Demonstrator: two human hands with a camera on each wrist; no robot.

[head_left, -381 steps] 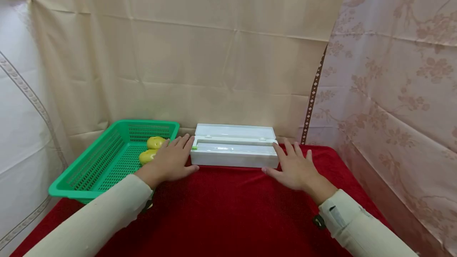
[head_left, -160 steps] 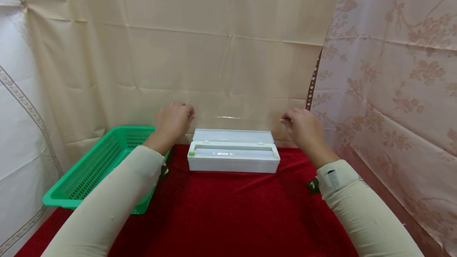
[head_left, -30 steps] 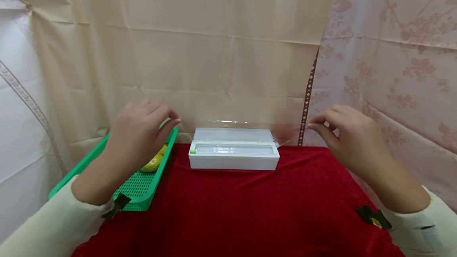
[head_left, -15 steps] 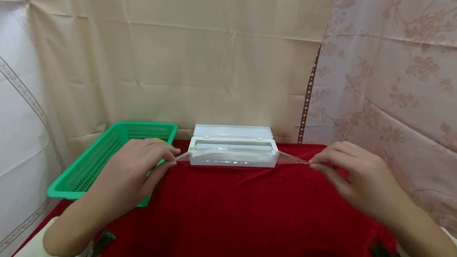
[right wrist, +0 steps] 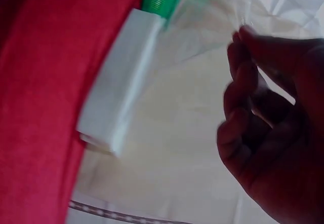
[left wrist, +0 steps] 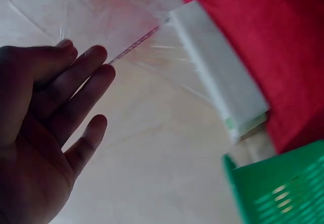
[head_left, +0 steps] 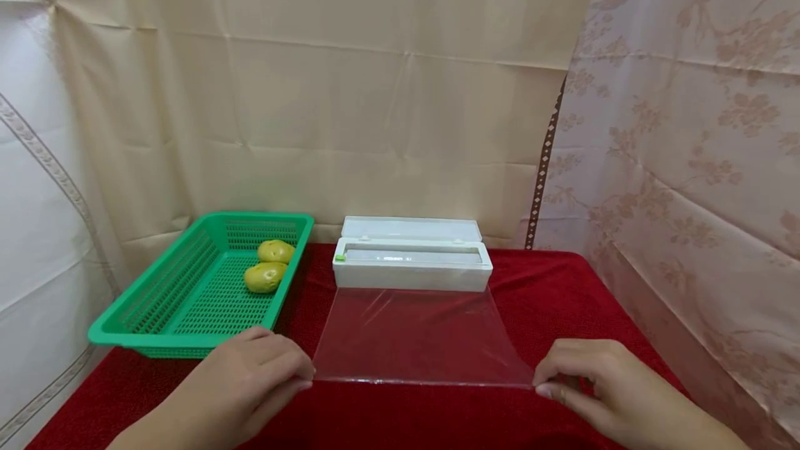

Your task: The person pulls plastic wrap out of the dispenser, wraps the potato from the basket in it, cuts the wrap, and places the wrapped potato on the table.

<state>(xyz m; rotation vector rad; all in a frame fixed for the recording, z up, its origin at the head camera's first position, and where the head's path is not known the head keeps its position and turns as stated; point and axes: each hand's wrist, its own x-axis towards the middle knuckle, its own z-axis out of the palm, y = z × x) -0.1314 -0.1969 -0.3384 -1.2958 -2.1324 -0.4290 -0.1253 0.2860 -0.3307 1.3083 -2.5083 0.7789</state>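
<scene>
A sheet of clear cling film (head_left: 419, 339) stretches from the white cling film dispenser box (head_left: 412, 276) toward the front of the red cloth. My left hand (head_left: 240, 384) pinches its near left corner between thumb and fingers; in the left wrist view the other fingers of that left hand (left wrist: 50, 102) are extended. At the near right corner my right hand (head_left: 615, 391) pinches the film, and in the right wrist view thumb and index fingertip of the right hand (right wrist: 273, 112) meet on it. The box lid (head_left: 412, 229) is tipped back, and a green slider (head_left: 339, 257) sits at the box's left end.
A green plastic basket (head_left: 156, 283) stands left of the box. Two yellow-green fruits (head_left: 276, 251), perhaps potatoes or mangoes, lie in its right side. Red velvet cloth (head_left: 544, 311) covers the table; a beige curtain (head_left: 375, 103) hangs behind.
Over the last second both hands came down and toward me, drawing the film from above the box to low over the cloth. Earlier, both hands were open beside the box.
</scene>
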